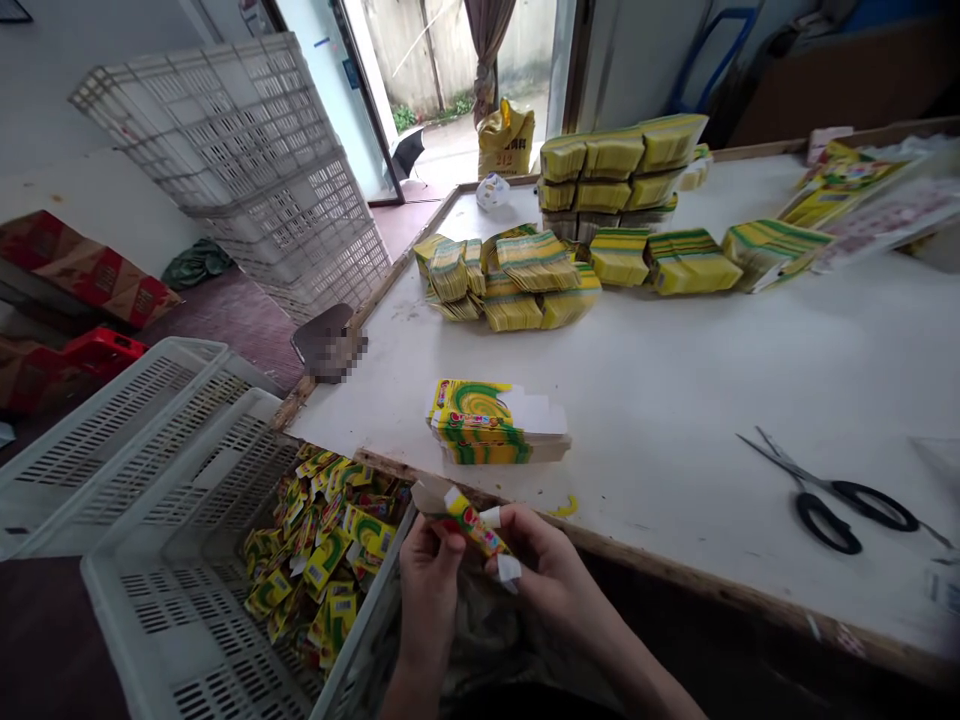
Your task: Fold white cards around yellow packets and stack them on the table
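Closest to the camera, just below the near edge of the desk (675,400), the left hand (429,575) and the right hand (551,570) hold a small carton (475,524) between them. Both hands are curled nearly closed, and only the fingertips pinch the yellow printed card. The left hand grips its upper end and the right hand its lower end, where a white flap sticks out by the thumb. The carton's long axis slants from the upper left down to the lower right, running from one hand to the other. Its open, flapped end points up and left towards the crate (142,600). The pinch looks light and the card thin, so too hard a squeeze could crease a panel. A loose flap could also spring out of its slot. The carton hangs off the desk over the gap beside the crate, so if it slipped it would probably fall to the floor. The crate at the left holds a heap of similar cartons (322,560). A short stack of flat blanks (487,425) lies on the desk just beyond the hands, with black scissors (832,495) well off to the right. Farther back lie loose piles of blanks (517,280), then tied bundles (622,165). More white crates (247,170) lean by the open doorway.
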A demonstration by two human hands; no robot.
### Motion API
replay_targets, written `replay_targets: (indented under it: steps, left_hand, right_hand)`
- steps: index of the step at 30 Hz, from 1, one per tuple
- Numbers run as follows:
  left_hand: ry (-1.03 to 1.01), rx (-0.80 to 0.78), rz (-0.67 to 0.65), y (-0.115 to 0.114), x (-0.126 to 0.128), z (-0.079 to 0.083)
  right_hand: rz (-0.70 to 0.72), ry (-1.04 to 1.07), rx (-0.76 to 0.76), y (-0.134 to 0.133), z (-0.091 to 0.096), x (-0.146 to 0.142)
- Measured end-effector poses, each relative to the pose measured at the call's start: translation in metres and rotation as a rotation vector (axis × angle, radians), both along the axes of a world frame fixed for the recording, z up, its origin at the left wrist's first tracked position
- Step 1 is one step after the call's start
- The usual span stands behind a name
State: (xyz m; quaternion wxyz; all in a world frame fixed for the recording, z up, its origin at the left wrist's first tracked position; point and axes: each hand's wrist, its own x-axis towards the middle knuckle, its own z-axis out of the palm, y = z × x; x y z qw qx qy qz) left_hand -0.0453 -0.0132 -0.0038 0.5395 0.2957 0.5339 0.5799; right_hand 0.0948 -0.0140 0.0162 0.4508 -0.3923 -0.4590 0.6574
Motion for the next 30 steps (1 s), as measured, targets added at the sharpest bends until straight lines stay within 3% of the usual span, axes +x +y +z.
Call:
replay_targets:
  steps: [5, 9, 11, 13, 16, 18, 20, 24, 27, 30]
  left_hand:
    - [-0.001, -0.031, -0.033, -0.003, -0.001, 0.000]
    - [-0.081, -0.047, -0.145, 0.004, -0.012, 0.017]
    - [-0.116, -0.041, -0.260, 0.009, -0.024, 0.031]
    - [-0.025, -0.014, -0.424, 0.013, -0.033, 0.044]
    - [0.319, 0.009, -0.747, 0.013, -0.030, 0.054]
    - [0.510, -0.006, -0.873, 0.008, -0.018, 0.052]
    - [0.625, -0.021, -0.832, 0.002, -0.003, 0.045]
    - [0.751, -0.001, -0.588, -0.010, 0.018, 0.026]
    - [0.793, 0.046, -0.460, -0.015, 0.024, 0.014]
    - [0.859, 0.085, -0.351, -0.018, 0.024, 0.006]
  right_hand:
    - [-0.075, -0.109, 0.041, 0.002, -0.003, 0.010]
    - [-0.099, -0.405, 0.383, 0.005, 0.007, 0.030]
    - [-0.037, -0.551, 0.616, 0.008, 0.016, 0.042]
    - [0.048, -0.686, 0.809, 0.011, 0.024, 0.050]
    - [0.128, -0.809, 0.978, 0.013, 0.029, 0.052]
    - [0.085, -0.817, 1.032, 0.011, 0.025, 0.048]
    - [-0.082, -0.795, 1.042, 0.006, 0.016, 0.043]
    - [-0.458, -0.668, 0.977, -0.007, -0.003, 0.032]
    - [-0.587, -0.584, 0.930, -0.017, -0.011, 0.023]
    - [-0.609, -0.517, 0.901, -0.026, -0.016, 0.017]
